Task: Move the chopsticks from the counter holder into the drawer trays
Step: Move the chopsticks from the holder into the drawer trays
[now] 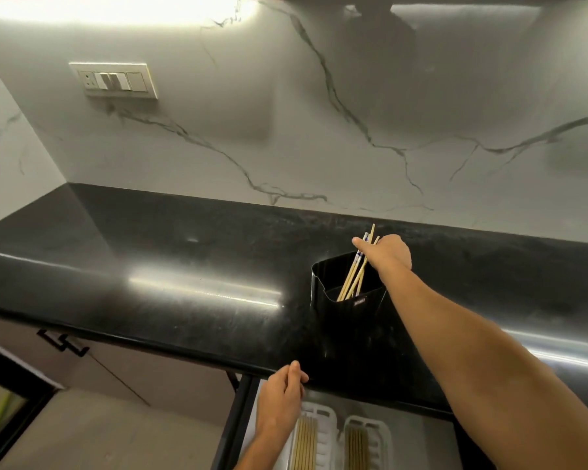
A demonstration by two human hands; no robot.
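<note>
A black holder [345, 301] stands on the dark counter, with several wooden chopsticks [352, 279] leaning in it, one with a blue and white pattern. My right hand [386, 254] reaches over the holder's top and has its fingers closed around the upper ends of the chopsticks. Below the counter edge an open drawer shows two white trays [325, 424] [381, 435], each with several chopsticks lying lengthwise. My left hand [280, 396] hovers over the drawer's left side by the counter edge, fingers curled together, with nothing visible in it.
The black counter [184, 283] runs left to right under a white marble wall with a switch plate [114, 79]. A cabinet door with a black handle [63, 342] sits lower left. The drawer's black frame [233, 422] borders the trays.
</note>
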